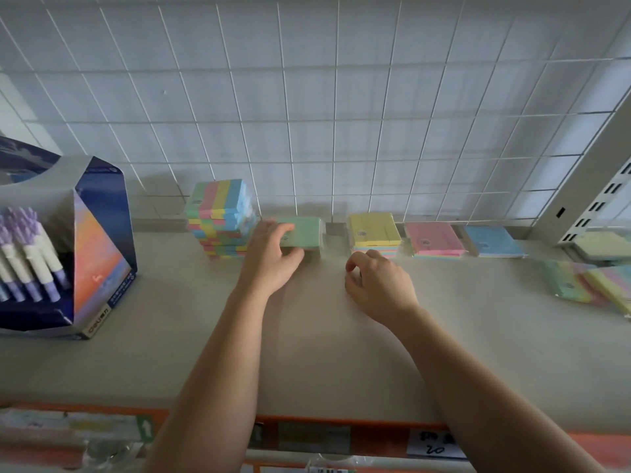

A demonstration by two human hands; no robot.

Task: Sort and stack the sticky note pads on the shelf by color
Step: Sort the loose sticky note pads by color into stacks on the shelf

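Gripping the green sticky note pad [304, 231] at the back of the shelf [170, 336], the left hand [269, 259] curls its fingers over the pad's left edge with the thumb at the front.

A wire grid [307, 114] backs the shelf. A blue pen display box [78, 240] stands at the far left, and a tall multicolour stack [222, 216] rises just beside the green pad, close against the left hand. To the right, across a small gap, a row runs along the back: a yellow-topped pile [374, 230], a pink pad [433, 238], then a blue pad [491, 242]. Loose pastel pads [580, 285] lie at the right edge. The right hand [379, 285] rests on the shelf before the yellow-topped pile, fingers loosely curled, holding nothing visible. The green pad is pale mint, wrapped in clear film, lying flat.
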